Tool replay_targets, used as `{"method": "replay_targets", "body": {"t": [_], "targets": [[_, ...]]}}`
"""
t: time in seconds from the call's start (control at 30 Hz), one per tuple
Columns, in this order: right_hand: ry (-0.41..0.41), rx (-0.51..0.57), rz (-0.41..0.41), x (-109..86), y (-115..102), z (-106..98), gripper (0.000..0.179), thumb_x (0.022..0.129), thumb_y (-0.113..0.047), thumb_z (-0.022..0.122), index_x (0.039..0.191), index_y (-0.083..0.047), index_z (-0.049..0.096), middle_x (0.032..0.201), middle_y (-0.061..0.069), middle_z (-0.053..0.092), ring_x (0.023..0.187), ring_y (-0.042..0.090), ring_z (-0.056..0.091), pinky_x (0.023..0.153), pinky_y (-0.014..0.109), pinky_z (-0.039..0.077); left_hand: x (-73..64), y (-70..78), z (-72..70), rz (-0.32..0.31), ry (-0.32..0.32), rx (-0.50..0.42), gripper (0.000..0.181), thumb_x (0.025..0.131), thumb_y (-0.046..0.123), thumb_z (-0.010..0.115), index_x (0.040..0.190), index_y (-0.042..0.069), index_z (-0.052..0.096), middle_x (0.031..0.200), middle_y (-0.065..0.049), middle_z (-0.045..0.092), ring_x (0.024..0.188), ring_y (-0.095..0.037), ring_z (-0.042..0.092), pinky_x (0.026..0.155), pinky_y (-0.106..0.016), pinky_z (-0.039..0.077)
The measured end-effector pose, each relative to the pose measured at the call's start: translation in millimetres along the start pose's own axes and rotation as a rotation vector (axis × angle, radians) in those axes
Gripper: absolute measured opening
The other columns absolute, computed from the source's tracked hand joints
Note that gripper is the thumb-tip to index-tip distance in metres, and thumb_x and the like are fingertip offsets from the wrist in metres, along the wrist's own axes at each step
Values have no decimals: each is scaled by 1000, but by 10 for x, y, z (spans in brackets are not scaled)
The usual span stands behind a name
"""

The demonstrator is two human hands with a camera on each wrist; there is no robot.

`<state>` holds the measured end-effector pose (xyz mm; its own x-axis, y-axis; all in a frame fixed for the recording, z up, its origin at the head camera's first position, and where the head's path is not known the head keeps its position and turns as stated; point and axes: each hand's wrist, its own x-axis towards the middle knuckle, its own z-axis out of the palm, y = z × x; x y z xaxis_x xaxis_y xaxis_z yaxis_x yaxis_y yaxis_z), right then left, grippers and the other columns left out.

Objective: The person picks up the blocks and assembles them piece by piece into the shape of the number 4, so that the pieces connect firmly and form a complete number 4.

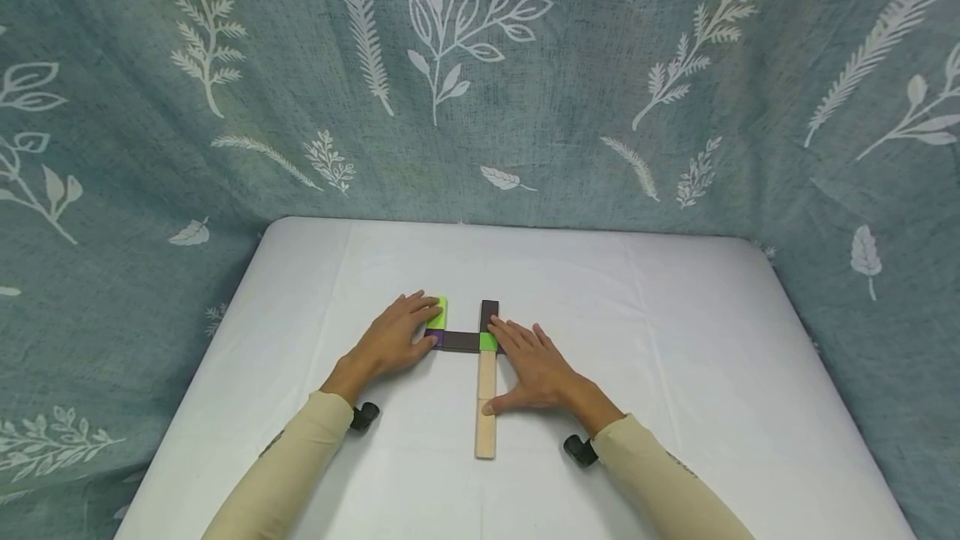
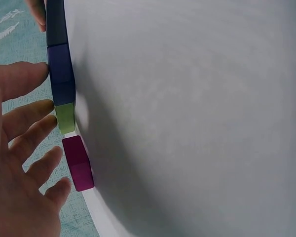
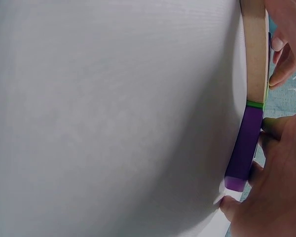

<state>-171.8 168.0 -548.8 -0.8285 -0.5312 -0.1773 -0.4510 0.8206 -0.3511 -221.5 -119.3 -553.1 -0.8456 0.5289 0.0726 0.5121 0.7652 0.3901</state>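
Flat blocks lie on the white table in a joined figure. My left hand (image 1: 396,335) rests its fingertips on a lime-green block (image 1: 441,317), its thumb at a small purple block (image 1: 434,339). A magenta block (image 2: 79,164) is under the other fingers in the left wrist view. Between the hands runs a dark brown block (image 1: 461,342), meeting a small green block (image 1: 487,342). My right hand (image 1: 536,371) spreads its fingers over a purple block (image 3: 244,148), mostly hidden from the head view. Its thumb touches the pale wooden blocks (image 1: 486,432) laid end to end.
Another dark brown block (image 1: 489,312) points toward the far edge above the small green one. The white-covered table (image 1: 675,340) extends around the figure. Behind it hangs a teal leaf-patterned cloth (image 1: 555,157).
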Motion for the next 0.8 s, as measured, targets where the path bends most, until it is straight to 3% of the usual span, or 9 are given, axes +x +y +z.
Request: {"method": "replay_targets", "body": {"t": [0.3,0.53,0.8], "targets": [[-1,-10,0,0,-8,-6,134,63,-89,66,164,-16,16,170,-1,12,154,23,16,122,54,8,1,6,-26,-17,54,-41,54,95,33,68,142,10,58,153,-8,47,145,-28,36,121,-43,23],[0,-11,-7,-2,-8,-10,133,64,-89,65,164,-15,16,170,0,12,154,24,15,122,55,9,-8,-40,-86,-92,90,-98,58,91,32,69,145,14,55,152,-6,46,141,-28,42,116,-48,33],[13,-4,-20,-6,2,3,132,65,-89,65,164,-15,16,170,0,12,154,24,16,122,56,10,-10,-121,-164,-113,159,-144,64,88,28,76,145,11,54,148,-12,48,134,-33,46,109,-51,39]]}}
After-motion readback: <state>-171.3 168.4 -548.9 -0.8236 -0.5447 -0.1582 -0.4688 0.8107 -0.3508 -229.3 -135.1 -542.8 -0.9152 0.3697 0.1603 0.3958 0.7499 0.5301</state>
